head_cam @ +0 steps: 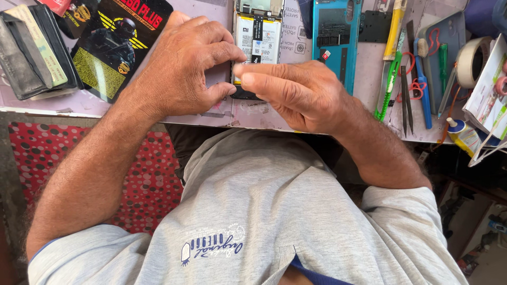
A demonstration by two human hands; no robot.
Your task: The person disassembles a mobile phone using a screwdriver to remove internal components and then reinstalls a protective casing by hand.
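Shirt: grey knit shirt (pixel 296 221), soft and creased, nearest the camera, below both forearms.
Floor covering: red mat (pixel 148 179) with pale dots, under the left forearm, below the table edge.
Left hand: the left hand (pixel 182 68) rests palm down on the table, fingers curled, forefinger and thumb tip pressing the lower left side of the phone; it pins the phone rather than wrapping round it.
Right hand: the right hand (pixel 296 92) lies just beside the left one, fingers straight and pressed together, their tips meeting the left forefinger over the phone's lower end. Whether they pinch something small I cannot tell.
Phone: one opened phone (pixel 257 39), back cover off, a flat rectangle lying beyond both sets of fingertips; its long axis runs away from the person, the lower end hidden under the fingers, the far end pointing to the table's back. A white battery with a black strip shows inside.
Back cover: one teal shell (pixel 335 37), smooth plastic, just beyond the right hand, parallel to the phone.
Tools: right of the right hand, one green-handled cutter (pixel 388 84), one blue-handled tool (pixel 424 92), one roll of tape (pixel 471 60).
Package: one glossy black and yellow card pack (pixel 113 47), beyond the left wrist.
Wallet: one dark wallet (pixel 31 50), far left of the left hand.
Table: pale, scuffed table (pixel 222 119).
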